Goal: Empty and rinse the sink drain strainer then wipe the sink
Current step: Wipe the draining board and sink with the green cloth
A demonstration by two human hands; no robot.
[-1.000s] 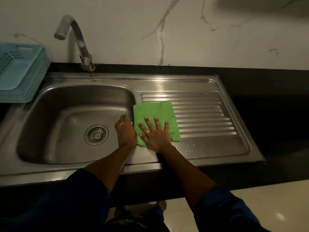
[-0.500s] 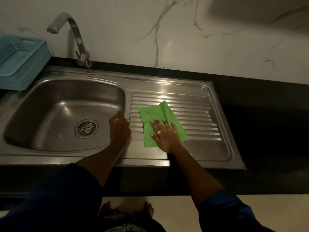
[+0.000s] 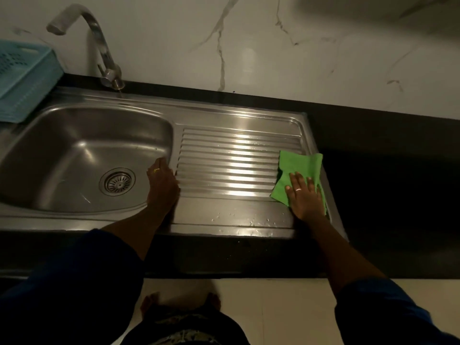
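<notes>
Glossy ribbed steel sink (image 3: pixel 231 125); matt green cloth (image 3: pixel 300 168).

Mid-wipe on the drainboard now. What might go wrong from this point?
The green cloth under the right hand overlaps the right rim of the drainboard, so pushing farther may sweep water onto the black countertop. Droplets along the front strip lie outside the cloth and may get missed. The left hand leans on smooth steel beside the basin and might slip.

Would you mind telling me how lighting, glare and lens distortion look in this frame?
Head view: dim, the black countertop nearly featureless; bright glare streaks on the drainboard ridges; wide-angle bending curves the sink rim; the faucet spout looks soft; the green cloth under the right hand reads clearly.
</notes>
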